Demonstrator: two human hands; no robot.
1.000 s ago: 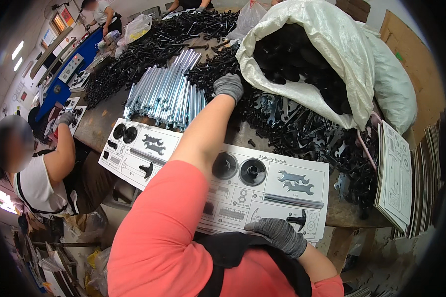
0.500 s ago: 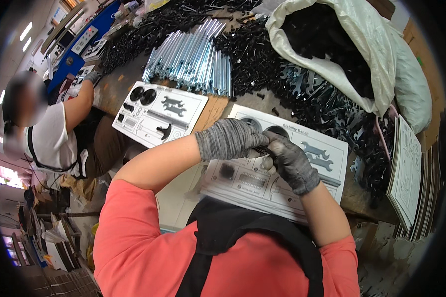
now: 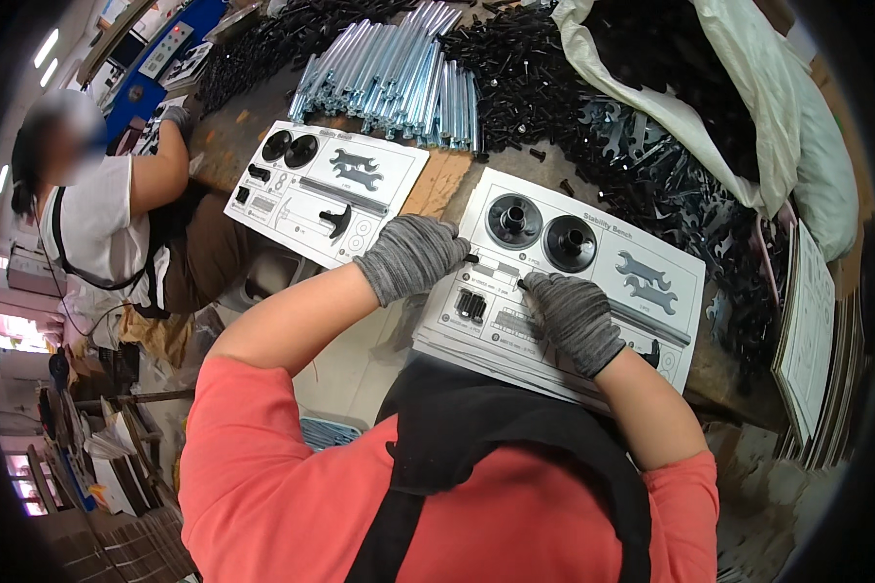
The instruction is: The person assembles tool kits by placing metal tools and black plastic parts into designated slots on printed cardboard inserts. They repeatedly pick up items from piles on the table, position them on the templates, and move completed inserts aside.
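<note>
A white printed card (image 3: 593, 209) lies on a stack of cards in front of me. On it sit two black round flanged discs (image 3: 513, 222), two grey open-end wrenches (image 3: 648, 294), a metal rod (image 3: 651, 322) and a small black ribbed block (image 3: 472, 306). My left hand (image 3: 413, 257), in a grey knit glove, is at the card's left edge, its closed fingertips at a small black piece (image 3: 472, 258). My right hand (image 3: 576, 321), gloved alike, rests over the card's middle with curled fingers; a dark bit shows at its fingertips, too small to name.
Left of mine lies a second laid-out card (image 3: 399, 163). Behind are stacked shiny metal rods (image 3: 389, 83), heaps of black bolts (image 3: 525, 97) and loose wrenches (image 3: 617, 141). A white sack (image 3: 817, 165) stands at right beside upright cards (image 3: 802, 330). A co-worker (image 3: 97, 223) sits at left.
My hands were together above the card with a dark piece between them. Now they are apart and lower; the left moved left, the right slightly down. The discs are uncovered, and the view has shifted.
</note>
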